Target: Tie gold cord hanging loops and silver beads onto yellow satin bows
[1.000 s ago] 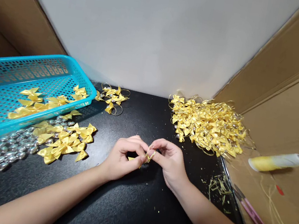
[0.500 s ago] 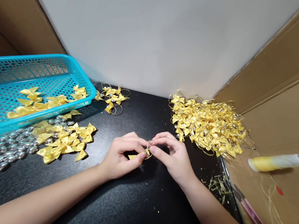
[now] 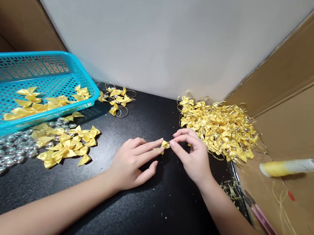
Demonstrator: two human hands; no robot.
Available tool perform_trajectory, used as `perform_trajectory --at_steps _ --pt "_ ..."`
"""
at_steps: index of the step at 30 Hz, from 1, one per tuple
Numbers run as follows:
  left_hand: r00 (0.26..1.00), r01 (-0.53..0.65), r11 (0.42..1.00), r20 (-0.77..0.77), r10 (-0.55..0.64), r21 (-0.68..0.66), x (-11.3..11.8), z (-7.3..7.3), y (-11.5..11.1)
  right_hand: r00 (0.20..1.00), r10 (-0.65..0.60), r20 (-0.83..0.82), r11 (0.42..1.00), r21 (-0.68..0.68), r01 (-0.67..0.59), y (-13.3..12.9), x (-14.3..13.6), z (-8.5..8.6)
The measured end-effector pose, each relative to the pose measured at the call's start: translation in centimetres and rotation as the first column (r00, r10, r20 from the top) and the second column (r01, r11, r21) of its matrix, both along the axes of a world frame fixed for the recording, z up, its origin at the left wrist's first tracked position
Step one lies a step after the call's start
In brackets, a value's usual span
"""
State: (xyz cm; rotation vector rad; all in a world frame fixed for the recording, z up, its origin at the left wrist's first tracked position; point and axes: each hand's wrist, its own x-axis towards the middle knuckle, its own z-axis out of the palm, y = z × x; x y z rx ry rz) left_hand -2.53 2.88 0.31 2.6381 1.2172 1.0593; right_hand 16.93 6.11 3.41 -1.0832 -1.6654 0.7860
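Observation:
A small yellow ribbon bow [image 3: 165, 144] is at the fingertips of both hands, above the middle of the black table. My left hand [image 3: 133, 162] has its fingers stretched out, with the index and middle fingertips against the bow and the thumb held apart. From the right, my right hand [image 3: 191, 156] pinches thumb and index finger together at the bow's edge, where a thin cord shows faintly. The fingers partly hide the cord. Left of my hands lies a pile of loose yellow bows [image 3: 68, 144].
A blue plastic basket [image 3: 95, 96] with yellow bows stands at the left, with silver beads [image 3: 1, 155] before it. Bows on gold loops [image 3: 117, 98] lie at the back, and a large heap [image 3: 218, 128] at the right. Pink-handled scissors [image 3: 267, 226] and a yellow-white spool [image 3: 289, 167] lie far right.
The bow and my right hand have moved slightly right and up. My left thumb has come off the bow, and the left fingers have straightened. The gold loop is no longer clearly visible.

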Motion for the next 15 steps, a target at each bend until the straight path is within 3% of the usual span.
perform_trajectory --at_steps 5,9,15 --pt "0.997 -0.004 1.0 -0.073 0.004 0.007 0.2 0.4 -0.3 0.998 -0.031 0.048 0.999 0.042 0.029 0.2 0.4 0.3" --pt "1.0 0.004 0.996 -0.004 -0.004 -0.086 0.3 0.4 -0.1 0.997 -0.028 0.076 0.998 0.057 0.023 0.3 0.5 0.6" --pt "0.99 -0.094 0.976 0.088 0.113 -0.194 0.2 0.3 0.4 0.989 0.034 0.141 0.996 0.076 -0.045 0.2 0.7 1.1"
